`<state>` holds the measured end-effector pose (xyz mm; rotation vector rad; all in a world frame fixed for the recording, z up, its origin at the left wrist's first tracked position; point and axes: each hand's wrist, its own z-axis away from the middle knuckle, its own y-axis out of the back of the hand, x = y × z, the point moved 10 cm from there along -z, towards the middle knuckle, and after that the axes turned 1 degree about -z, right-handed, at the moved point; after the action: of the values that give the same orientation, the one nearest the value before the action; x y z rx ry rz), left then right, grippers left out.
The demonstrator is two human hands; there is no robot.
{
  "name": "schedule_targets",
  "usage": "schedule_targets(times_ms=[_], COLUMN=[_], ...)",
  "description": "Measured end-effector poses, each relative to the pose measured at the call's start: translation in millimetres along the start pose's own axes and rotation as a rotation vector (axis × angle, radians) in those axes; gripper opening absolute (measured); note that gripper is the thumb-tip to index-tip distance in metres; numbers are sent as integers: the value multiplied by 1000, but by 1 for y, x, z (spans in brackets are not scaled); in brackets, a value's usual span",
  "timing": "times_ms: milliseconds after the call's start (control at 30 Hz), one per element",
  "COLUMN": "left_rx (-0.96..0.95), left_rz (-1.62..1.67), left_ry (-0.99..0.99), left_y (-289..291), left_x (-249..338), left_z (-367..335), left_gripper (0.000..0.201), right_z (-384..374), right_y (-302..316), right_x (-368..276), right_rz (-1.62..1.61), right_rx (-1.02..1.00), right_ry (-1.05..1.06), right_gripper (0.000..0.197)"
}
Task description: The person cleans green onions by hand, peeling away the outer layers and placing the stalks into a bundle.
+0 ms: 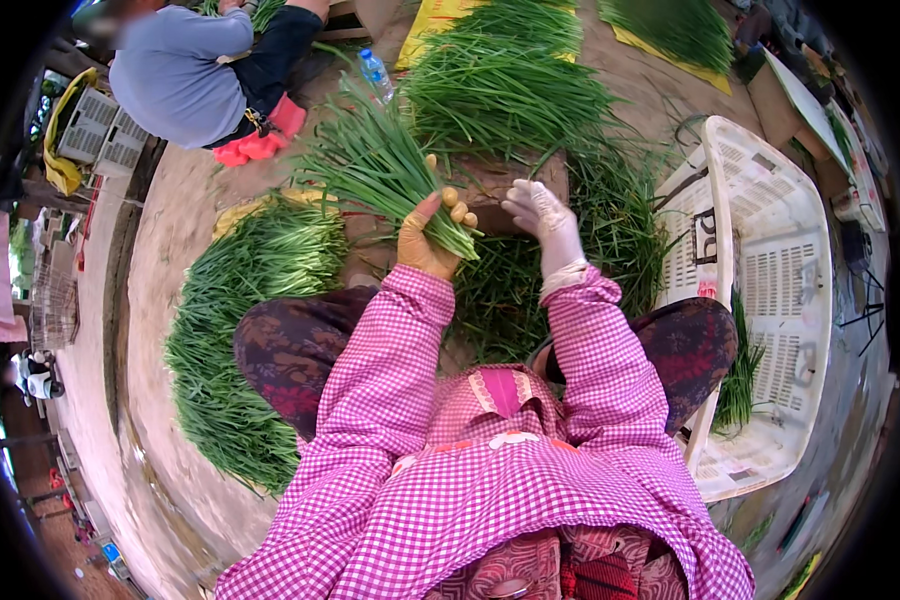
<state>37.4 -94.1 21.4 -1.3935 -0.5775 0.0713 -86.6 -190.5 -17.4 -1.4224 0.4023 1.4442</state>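
My left hand (428,240), in a yellowish glove, is closed around the pale stem ends of a bunch of green chives (380,165). The long leaves fan out up and to the left. To its right, my right hand (550,222) wears a whitish glove and holds nothing that I can see. Its fingers are partly bent and apart, beside a low wooden block (500,185). Behind both hands lies a large heap of chives (505,85). Loose, darker leaves (620,215) cover the ground to the right and below my hands.
A pile of chives (240,350) lies at my left on yellow sheeting. A white plastic crate (770,330) with some chives stands at my right. A water bottle (375,72) is beyond the bunch. Another person (185,75) sits on a red stool (270,135) at the far left.
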Motion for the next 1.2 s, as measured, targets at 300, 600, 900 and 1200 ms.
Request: schedule_targets(times_ms=[300,600,900,1200], left_rx=[161,377,563,463], left_rz=[-117,-458,-460,-539], left_ry=[164,108,94,118], left_y=[31,41,64,51], left_x=[-37,-33,-46,-53], left_z=[11,19,30,27], left_gripper=[42,15,18,20], right_z=[27,24,50,37], right_y=[-54,-20,-70,-58], right_x=[40,-71,-79,-60], right_rz=[-279,150,999,1180], right_rx=[14,68,-155,-71], right_ry=[-132,424,674,529], right_gripper=[28,16,13,18])
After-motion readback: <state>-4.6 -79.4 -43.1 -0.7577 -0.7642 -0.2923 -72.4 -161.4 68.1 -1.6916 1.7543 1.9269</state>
